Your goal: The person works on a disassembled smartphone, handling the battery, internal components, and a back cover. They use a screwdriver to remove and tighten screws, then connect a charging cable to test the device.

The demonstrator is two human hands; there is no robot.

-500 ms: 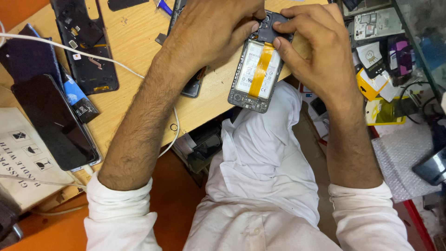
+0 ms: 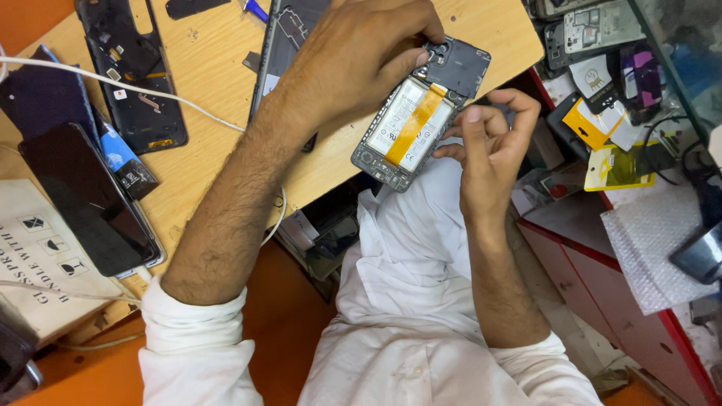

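1 dark phone (image 2: 86, 199) is lying screen-up at the wooden table's (image 2: 218, 90) left edge, with 1 black back cover (image 2: 135, 83) beyond it. The left hand (image 2: 361, 56) is pinching the top of 1 opened phone (image 2: 417, 120), battery showing. The right hand (image 2: 489, 146) is cradling its right side from below, over the table's edge.

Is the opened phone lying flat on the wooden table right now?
No, the opened phone is held up past the wooden table edge, with the left hand gripping its top and the right hand beside it.
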